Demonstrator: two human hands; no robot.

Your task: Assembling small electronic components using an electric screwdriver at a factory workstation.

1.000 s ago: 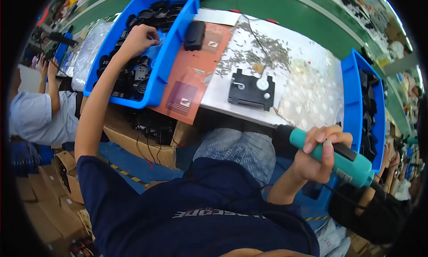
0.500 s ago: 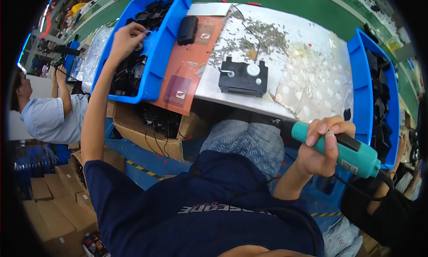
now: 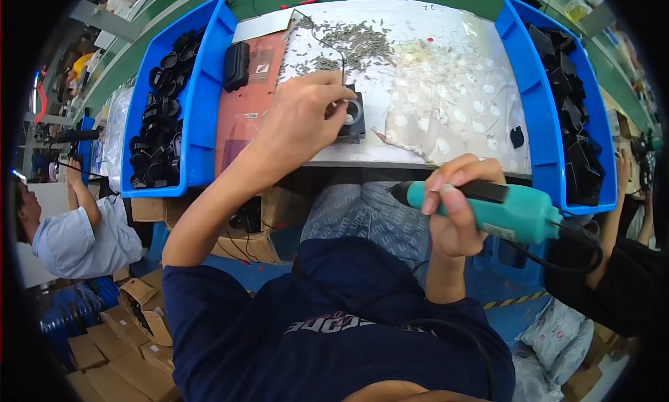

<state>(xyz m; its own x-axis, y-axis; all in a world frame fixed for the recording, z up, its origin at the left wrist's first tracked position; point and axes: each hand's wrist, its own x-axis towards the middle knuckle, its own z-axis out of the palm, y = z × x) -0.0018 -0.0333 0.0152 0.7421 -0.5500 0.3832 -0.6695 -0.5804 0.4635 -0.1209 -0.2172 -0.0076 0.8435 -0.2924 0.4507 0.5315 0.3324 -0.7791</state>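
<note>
My left hand (image 3: 306,120) reaches over the white work board, fingers closed on a small dark ring-shaped part (image 3: 356,111) with a pale inner rim. That part is at the black block fixture (image 3: 352,132), mostly hidden behind the hand; I cannot tell whether it is seated. In my right hand (image 3: 456,224) is a teal electric screwdriver (image 3: 512,210), held roughly level in front of the board's near edge with its dark nose to the left. Its black cord (image 3: 585,266) loops at the rear end. Many small screws (image 3: 359,43) lie scattered behind the fixture.
A blue bin (image 3: 202,116) of round black parts stands left, another blue bin (image 3: 536,99) of angular black pieces right. Beside the left bin, a black case (image 3: 236,65) rests on an orange sheet (image 3: 261,53). A person (image 3: 77,224) sits left; another person's arm (image 3: 617,214) shows right.
My left hand has come out of the left bin to the fixture with the ring-shaped part. The screwdriver has shifted slightly left in my right hand, and the view has turned.
</note>
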